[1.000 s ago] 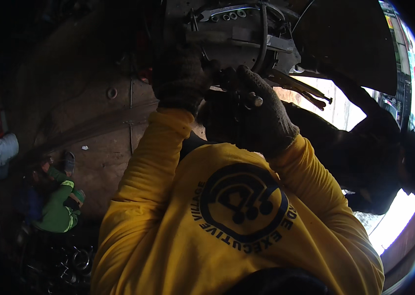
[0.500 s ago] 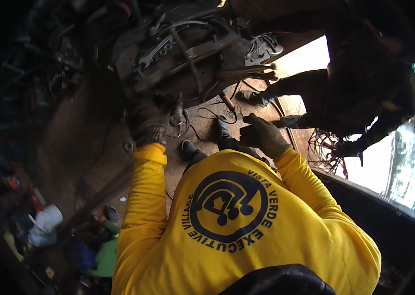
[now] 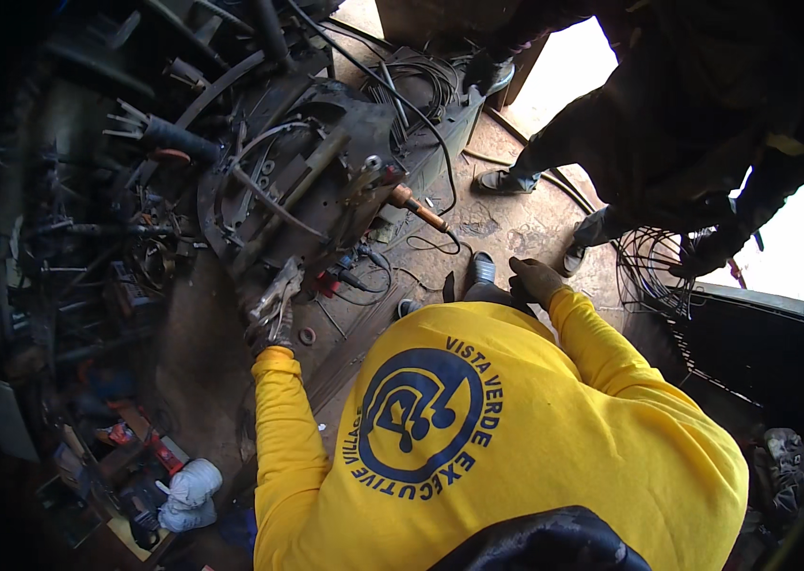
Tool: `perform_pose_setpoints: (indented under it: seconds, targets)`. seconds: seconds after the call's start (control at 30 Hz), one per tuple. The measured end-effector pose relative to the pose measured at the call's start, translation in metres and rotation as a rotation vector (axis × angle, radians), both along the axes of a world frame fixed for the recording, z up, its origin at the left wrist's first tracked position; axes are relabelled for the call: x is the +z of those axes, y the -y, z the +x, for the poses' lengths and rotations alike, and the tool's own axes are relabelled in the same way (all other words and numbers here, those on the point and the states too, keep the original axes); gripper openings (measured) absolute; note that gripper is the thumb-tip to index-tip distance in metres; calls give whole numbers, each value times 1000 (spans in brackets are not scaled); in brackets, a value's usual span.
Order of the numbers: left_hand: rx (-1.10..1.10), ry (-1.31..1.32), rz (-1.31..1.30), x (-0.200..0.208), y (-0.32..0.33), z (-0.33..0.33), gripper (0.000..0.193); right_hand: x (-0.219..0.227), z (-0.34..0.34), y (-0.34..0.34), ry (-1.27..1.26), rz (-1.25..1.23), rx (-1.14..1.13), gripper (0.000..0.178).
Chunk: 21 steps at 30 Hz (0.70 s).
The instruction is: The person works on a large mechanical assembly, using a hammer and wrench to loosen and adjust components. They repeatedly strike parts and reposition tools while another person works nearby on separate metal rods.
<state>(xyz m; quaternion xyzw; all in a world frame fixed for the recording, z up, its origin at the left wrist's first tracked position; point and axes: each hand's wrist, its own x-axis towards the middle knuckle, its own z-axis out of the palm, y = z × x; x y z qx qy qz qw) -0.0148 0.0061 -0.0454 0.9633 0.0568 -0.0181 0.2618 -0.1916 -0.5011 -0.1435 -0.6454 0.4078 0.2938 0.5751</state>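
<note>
My left hand point(image 3: 267, 328), in a dark glove, is closed around a silvery plier-like tool point(image 3: 280, 290) at the near edge of a cluttered metal bench point(image 3: 359, 105). Its fingers are partly hidden. My right hand point(image 3: 537, 282) hovers before my body with its fingers curled in; whatever lies within them is too dark to name. Closest to the left hand is a red and blue tool point(image 3: 328, 280) with a black cord. A copper-brown handle point(image 3: 411, 205) on a black cable juts from the bench's right side.
Another person in dark clothes point(image 3: 668, 114) stands at the right, a hand close to a tangled wire coil point(image 3: 654, 271). Cables point(image 3: 554, 181) run over the brown floor. A ring point(image 3: 307, 336) lies below the bench. Tools and a white bundle point(image 3: 191, 495) fill the left side.
The view has shifted, bringing more of the bench into sight. The silvery tool now appears at my left hand. My right hand remains raised in front of me, fingers curled.
</note>
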Motion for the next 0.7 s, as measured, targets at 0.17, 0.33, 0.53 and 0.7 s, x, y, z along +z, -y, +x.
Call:
perform_pose_setpoints:
  seconds: [0.17,0.33,0.53,0.7]
  targets:
    - [48,-25,22,3,-12,-1,40,-19,-2,28,-21,188,-242,47]
    - [78,-48,39,5,-13,-5,37,-43,-21,66,-130,196,-231,37]
    - [99,-47,25,6,-13,-6,34,-66,-39,91,-225,251,-279,32]
    - [76,-42,-6,0,-8,-1,33,-99,-51,87,-175,271,-344,37]
